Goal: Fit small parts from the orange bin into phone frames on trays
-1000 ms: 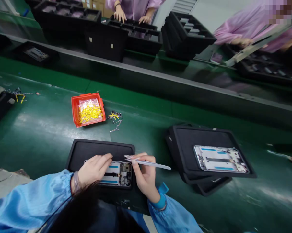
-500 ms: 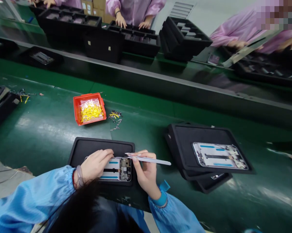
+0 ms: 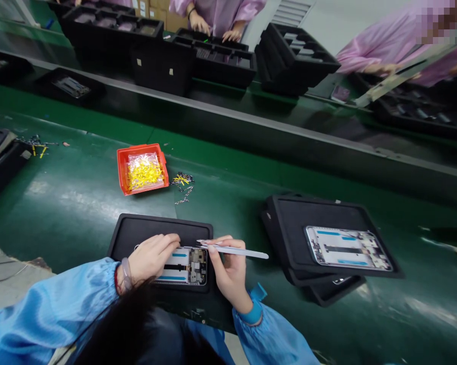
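An opened phone (image 3: 180, 266) with blue strips and a bare circuit board lies in a black tray (image 3: 129, 228) in front of me. My left hand (image 3: 150, 258) lies across the phone's left part, its fingers held together and curled at the upper edge; the hand covers that part of the phone. Pinched in my right hand (image 3: 228, 268) is a pair of silver tweezers (image 3: 243, 251). Their tips point left, near the phone's upper right edge. Whether the tips hold anything is too small to tell.
A red bin (image 3: 124, 175) of small yellow-tabbed parts stands beyond the tray, with loose parts (image 3: 182, 180) beside it. Stacked black trays (image 3: 289, 213) at right carry another opened phone (image 3: 348, 248). Co-workers in pink sleeves (image 3: 220, 12) work at black boxes (image 3: 224, 63) across the bench.
The view has shifted slightly, so the bin and right-hand trays sit a little further right. Both hands and the tweezers keep nearly the same place over the phone.
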Available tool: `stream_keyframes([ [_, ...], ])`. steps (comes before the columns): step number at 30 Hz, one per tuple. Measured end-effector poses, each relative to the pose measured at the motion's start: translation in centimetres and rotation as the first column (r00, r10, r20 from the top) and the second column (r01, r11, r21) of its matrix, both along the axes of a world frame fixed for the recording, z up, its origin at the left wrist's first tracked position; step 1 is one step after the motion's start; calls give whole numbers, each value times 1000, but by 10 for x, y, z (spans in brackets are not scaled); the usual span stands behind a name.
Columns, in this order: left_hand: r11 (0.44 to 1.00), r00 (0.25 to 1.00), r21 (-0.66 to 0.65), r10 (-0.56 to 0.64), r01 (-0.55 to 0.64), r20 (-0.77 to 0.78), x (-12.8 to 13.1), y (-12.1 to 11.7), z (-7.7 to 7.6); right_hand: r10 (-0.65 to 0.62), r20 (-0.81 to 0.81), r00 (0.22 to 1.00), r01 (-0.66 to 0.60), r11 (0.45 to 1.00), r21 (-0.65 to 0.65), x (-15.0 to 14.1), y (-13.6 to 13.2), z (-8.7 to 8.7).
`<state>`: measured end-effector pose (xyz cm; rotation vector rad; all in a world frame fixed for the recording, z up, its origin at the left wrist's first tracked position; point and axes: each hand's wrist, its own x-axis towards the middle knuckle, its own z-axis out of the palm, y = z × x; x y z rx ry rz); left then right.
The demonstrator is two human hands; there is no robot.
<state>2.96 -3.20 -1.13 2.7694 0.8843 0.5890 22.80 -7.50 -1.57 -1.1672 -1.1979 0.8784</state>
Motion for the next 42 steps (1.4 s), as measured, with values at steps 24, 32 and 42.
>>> stream_keyframes([
  [24, 1000, 999, -9, 10, -11, -33, -1, 2, 2, -6, 8, 1000, 6, 1000, -4, 0, 1, -1],
  [32, 999, 999, 3, -32, 33, -43, -2, 3, 0, -12, 13, 1000, 12, 1000, 7, 0, 2, 1],
  [42, 998, 999, 55, -19, 21, -36, -1, 2, -2, -163, -93, 982, 165, 986, 13, -1, -2, 16],
])
